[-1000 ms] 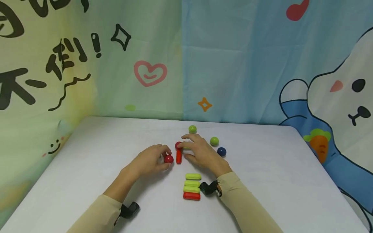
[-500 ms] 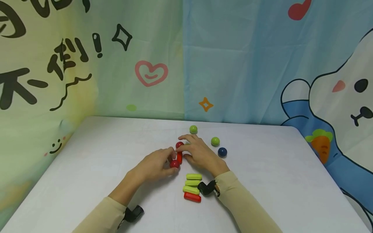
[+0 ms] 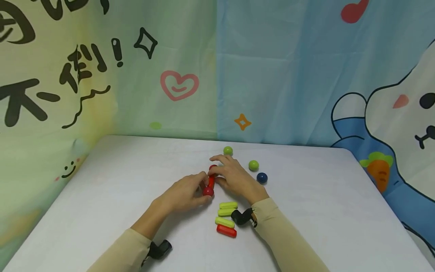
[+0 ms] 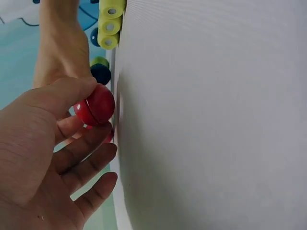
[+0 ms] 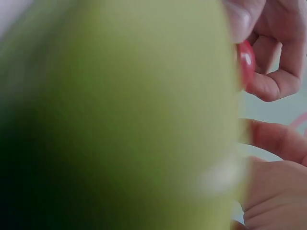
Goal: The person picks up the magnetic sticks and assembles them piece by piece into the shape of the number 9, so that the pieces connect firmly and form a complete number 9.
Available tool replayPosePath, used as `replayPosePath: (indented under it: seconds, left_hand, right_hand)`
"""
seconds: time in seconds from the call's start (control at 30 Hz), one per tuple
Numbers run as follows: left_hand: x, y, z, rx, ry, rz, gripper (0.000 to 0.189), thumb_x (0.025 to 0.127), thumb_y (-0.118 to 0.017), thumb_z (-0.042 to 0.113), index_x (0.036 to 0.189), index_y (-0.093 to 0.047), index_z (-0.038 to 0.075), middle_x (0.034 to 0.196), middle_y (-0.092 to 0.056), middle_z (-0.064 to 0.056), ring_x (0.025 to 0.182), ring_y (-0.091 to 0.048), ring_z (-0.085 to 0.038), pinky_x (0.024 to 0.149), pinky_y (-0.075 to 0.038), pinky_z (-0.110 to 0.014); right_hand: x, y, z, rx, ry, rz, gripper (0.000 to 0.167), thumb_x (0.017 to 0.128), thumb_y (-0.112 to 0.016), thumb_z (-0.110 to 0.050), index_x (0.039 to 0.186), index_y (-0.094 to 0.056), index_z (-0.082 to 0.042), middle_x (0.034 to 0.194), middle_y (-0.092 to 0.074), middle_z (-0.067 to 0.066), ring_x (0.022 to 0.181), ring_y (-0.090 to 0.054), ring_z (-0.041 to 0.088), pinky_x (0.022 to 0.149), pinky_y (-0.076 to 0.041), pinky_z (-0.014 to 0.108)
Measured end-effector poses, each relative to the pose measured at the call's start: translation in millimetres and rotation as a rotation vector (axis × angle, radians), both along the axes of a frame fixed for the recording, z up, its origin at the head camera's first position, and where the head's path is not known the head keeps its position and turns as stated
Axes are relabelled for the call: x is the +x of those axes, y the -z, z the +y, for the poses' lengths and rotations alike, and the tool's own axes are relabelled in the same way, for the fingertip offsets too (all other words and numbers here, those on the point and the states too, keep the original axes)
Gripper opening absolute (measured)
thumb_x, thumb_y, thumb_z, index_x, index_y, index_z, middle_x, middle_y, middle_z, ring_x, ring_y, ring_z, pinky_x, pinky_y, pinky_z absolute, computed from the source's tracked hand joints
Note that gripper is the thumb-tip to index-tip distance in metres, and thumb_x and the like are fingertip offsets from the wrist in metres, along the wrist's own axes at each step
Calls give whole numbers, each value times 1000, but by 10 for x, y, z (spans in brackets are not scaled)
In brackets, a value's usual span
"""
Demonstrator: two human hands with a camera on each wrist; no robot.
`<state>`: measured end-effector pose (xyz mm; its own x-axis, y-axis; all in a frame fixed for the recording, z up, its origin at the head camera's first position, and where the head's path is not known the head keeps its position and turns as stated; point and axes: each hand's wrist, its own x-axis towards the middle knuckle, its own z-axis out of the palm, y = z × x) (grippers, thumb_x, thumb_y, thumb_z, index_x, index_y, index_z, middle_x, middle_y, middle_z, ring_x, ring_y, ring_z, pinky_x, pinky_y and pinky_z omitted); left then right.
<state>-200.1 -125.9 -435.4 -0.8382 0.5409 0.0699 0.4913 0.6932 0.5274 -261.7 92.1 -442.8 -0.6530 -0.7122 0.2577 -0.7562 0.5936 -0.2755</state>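
My left hand (image 3: 185, 192) pinches a glossy red ball (image 3: 208, 191) between thumb and fingers; the left wrist view shows this red ball (image 4: 98, 105) close up. The ball meets the near end of a short red magnetic rod (image 3: 211, 182). At the rod's far end sits another red ball (image 3: 212, 166), partly covered by fingers. My right hand (image 3: 234, 179) holds the red rod near that far end, its index finger and thumb on either side. In the right wrist view, a blurred yellow-green rod (image 5: 144, 96) hides most of the right hand's grip.
Several yellow-green rods (image 3: 224, 222) and one red rod (image 3: 226, 231) lie in a column nearer the front. Two green balls (image 3: 253, 165) and a dark blue ball (image 3: 262, 178) stand beyond the right hand. The white table (image 3: 306, 211) ends at a printed curtain (image 3: 272, 75).
My left hand has moved right, bringing its red ball against the near end of the red rod. The rod now tilts slightly. The lower loose rods have shifted and turned a little.
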Motion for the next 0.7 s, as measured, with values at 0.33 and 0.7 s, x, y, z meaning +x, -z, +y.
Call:
replayPosePath:
  seconds: [0.33, 0.7]
  left_hand:
    - [-39, 35, 53, 33, 23, -16, 37, 89, -80, 29, 116, -57, 18, 96, -67, 7, 87, -62, -12, 79, -51, -31]
    - [-32, 43, 120, 12, 64, 28, 29, 90, -80, 29, 111, -60, 23, 90, -64, 8, 82, -59, -12, 73, -47, -28]
  right_hand:
    - [10, -24, 47, 2, 10, -15, 19, 94, -75, -11, 110, -75, -23, 144, -55, 8, 133, -51, 31, 111, -43, 53]
    - [199, -122, 208, -38, 54, -45, 25, 93, -74, -11, 119, -73, -13, 112, -67, 3, 105, -56, 23, 95, -49, 40]
